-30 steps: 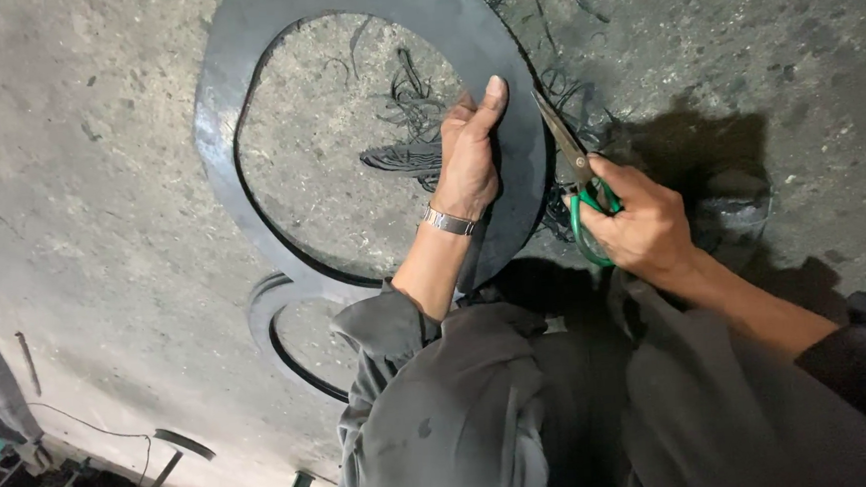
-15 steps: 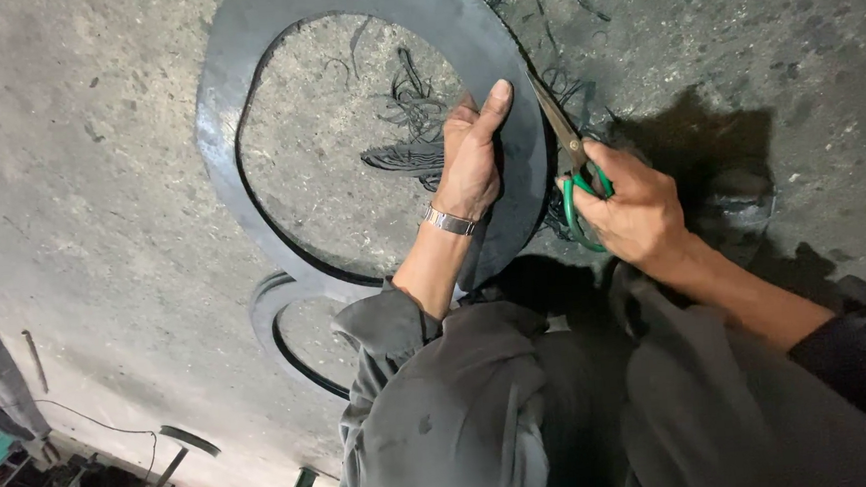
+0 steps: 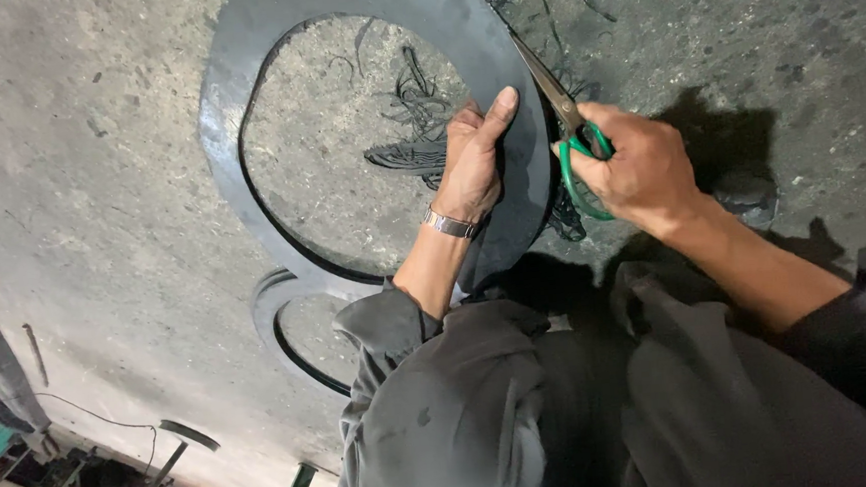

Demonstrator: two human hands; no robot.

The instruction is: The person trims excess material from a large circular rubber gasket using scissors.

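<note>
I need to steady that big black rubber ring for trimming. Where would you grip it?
Grip the black rubber ring on its flat band beside the scissors, coming from the inner opening as the left hand does: thumb over, fingers under. The band is wide and flat there.

The left hand (image 3: 475,161), a metal band at its wrist, grips the inner edge of a wide, flat black rubber ring (image 3: 243,85) above a concrete floor (image 3: 69,196). The right hand (image 3: 639,166) holds green-handled scissors (image 3: 564,125), blades against the ring's outer edge. Thin black rubber trimmings (image 3: 415,104) lie inside the ring.
</note>
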